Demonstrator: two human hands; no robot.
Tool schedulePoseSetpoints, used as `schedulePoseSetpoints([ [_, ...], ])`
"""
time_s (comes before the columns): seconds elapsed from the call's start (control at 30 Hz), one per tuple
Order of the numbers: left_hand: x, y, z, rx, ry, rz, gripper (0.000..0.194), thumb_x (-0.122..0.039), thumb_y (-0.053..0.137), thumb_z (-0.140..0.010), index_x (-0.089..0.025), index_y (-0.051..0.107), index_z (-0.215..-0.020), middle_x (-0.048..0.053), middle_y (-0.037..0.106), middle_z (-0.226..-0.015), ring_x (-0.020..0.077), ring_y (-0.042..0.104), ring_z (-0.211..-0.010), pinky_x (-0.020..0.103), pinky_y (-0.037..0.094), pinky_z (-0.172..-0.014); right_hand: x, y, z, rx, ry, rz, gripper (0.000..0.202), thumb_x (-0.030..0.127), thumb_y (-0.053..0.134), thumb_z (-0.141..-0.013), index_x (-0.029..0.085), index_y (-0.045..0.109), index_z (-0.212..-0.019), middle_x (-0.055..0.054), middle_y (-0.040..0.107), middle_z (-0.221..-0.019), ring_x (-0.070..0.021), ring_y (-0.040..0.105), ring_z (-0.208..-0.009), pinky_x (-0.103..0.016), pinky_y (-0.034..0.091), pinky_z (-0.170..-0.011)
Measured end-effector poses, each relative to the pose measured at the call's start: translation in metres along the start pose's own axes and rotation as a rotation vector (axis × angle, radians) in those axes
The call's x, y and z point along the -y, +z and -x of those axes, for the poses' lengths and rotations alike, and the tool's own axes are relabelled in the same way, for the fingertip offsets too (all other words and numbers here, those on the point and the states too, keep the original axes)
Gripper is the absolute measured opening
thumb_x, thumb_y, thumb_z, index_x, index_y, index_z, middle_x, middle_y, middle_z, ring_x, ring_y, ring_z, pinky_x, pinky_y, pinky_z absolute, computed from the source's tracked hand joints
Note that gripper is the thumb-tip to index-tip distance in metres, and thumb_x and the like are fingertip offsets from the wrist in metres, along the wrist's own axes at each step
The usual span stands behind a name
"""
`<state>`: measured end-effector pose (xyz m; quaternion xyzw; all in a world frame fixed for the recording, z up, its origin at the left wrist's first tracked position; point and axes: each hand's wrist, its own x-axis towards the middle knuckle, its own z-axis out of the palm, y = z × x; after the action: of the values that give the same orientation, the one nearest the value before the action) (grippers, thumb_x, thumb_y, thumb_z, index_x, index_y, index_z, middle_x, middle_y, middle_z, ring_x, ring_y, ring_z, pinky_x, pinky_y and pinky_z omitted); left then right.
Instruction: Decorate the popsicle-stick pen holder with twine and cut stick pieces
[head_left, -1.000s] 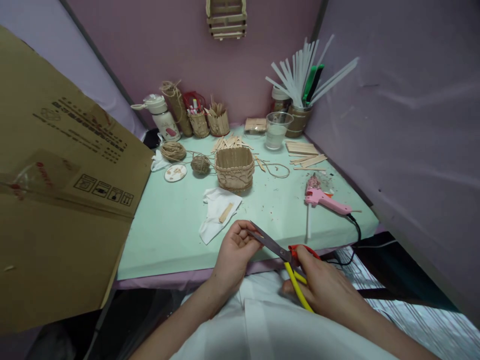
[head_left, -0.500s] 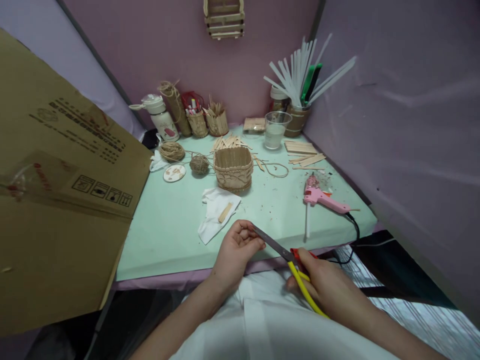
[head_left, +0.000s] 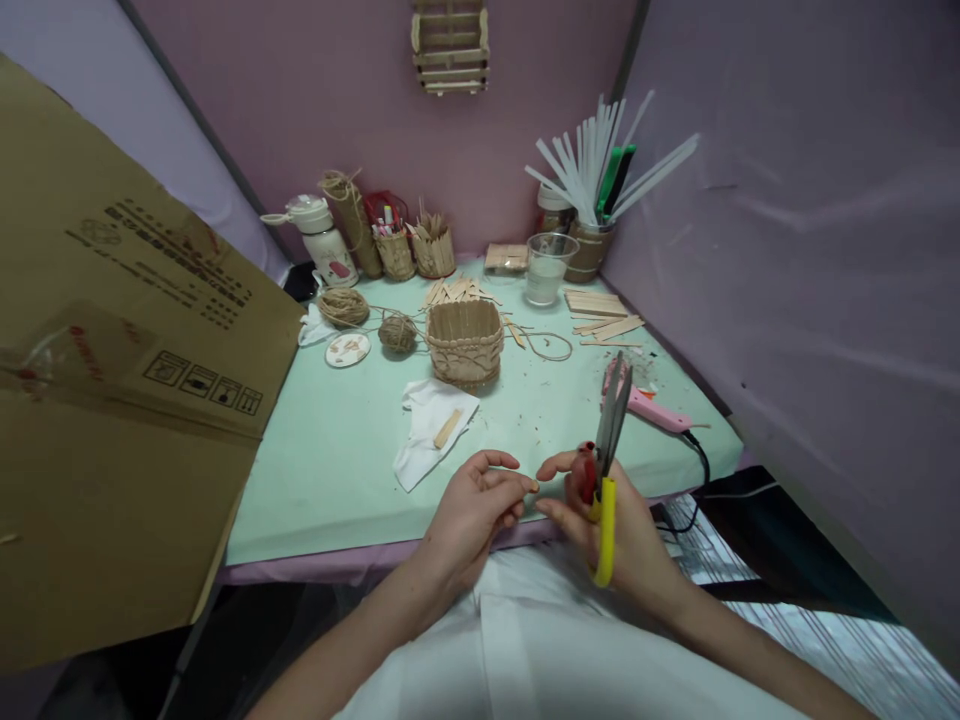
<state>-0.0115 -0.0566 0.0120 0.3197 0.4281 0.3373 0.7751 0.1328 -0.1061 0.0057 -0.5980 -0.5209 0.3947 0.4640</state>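
Observation:
Scissors (head_left: 604, 480) with a red and a yellow handle hang in my right hand (head_left: 622, 535), blades pointing up and slightly parted. The thumb and forefinger of that hand reach toward my left hand (head_left: 476, 515). My left hand is closed in a pinch near the table's front edge; a tiny pale bit may sit at its fingertips, too small to name. Just beyond, a white cloth (head_left: 424, 450) lies flat with a short wooden piece (head_left: 448, 428) on it. Behind the cloth stands a square woven-looking basket (head_left: 465, 345).
A pink glue gun (head_left: 656, 408) lies at the right, its cord running off the edge. Twine balls (head_left: 397, 334), wooden sticks (head_left: 596, 303), a plastic cup of liquid (head_left: 545, 275) and a bottle (head_left: 328, 250) stand farther back. A cardboard box (head_left: 135, 400) borders the left side.
The scissors have swung from pointing at my left fingertips to pointing upward in my right hand. My right thumb and forefinger have come near my left fingertips.

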Motion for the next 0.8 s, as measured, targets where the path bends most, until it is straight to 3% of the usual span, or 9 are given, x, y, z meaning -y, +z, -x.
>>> schedulePoseSetpoints([
  [0.23, -0.002, 0.000, 0.002, -0.008, -0.020, -0.009, 0.027, -0.023, 0.068, -0.068, -0.015, 0.053, -0.088, -0.002, 0.058, -0.060, 0.0046, 0.046, -0.047, 0.017, 0.030, -0.045, -0.002, 0.003, -0.007, -0.032, -0.032, -0.083, 0.027, 0.038, 0.065, -0.078, 0.023, 0.043, -0.079, 0.003, 0.055, -0.076, -0.0095, 0.039, -0.054, -0.024, 0.034, -0.052],
  [0.33, -0.005, 0.000, 0.002, 0.017, -0.028, 0.026, 0.025, -0.023, 0.068, -0.069, -0.015, 0.054, -0.088, 0.002, 0.063, -0.069, 0.0047, 0.049, -0.051, 0.017, 0.033, -0.048, 0.002, -0.001, -0.010, -0.006, -0.026, -0.158, 0.035, 0.037, 0.067, -0.076, 0.024, 0.034, -0.073, 0.002, 0.060, -0.080, -0.0088, 0.039, -0.053, -0.024, 0.034, -0.051],
  [0.47, -0.004, 0.000, 0.002, 0.039, -0.064, 0.039, 0.031, -0.021, 0.073, -0.064, -0.015, 0.053, -0.088, -0.001, 0.061, -0.064, 0.0067, 0.053, -0.055, 0.017, 0.036, -0.050, 0.003, -0.002, -0.010, 0.043, -0.007, -0.182, 0.035, 0.036, 0.065, -0.077, 0.024, 0.032, -0.075, 0.001, 0.063, -0.080, -0.0086, 0.039, -0.052, -0.024, 0.035, -0.052],
  [0.67, -0.002, -0.002, 0.002, 0.065, -0.068, 0.049, 0.035, -0.020, 0.076, -0.061, -0.016, 0.054, -0.088, 0.000, 0.063, -0.069, 0.0070, 0.056, -0.057, 0.018, 0.040, -0.053, -0.004, -0.004, -0.008, 0.073, -0.025, -0.111, 0.030, 0.035, 0.061, -0.080, 0.024, 0.034, -0.079, -0.001, 0.061, -0.087, -0.0082, 0.038, -0.053, -0.024, 0.034, -0.051],
  [0.8, -0.002, -0.003, 0.001, 0.004, -0.036, 0.065, 0.030, -0.020, 0.075, -0.063, -0.015, 0.059, -0.088, -0.001, 0.060, -0.067, 0.0071, 0.056, -0.058, 0.018, 0.043, -0.055, -0.001, -0.015, -0.003, 0.110, 0.030, 0.158, 0.027, 0.042, 0.058, -0.079, 0.023, 0.038, -0.082, 0.002, 0.054, -0.078, -0.0116, 0.045, -0.058, -0.025, 0.036, -0.053],
])
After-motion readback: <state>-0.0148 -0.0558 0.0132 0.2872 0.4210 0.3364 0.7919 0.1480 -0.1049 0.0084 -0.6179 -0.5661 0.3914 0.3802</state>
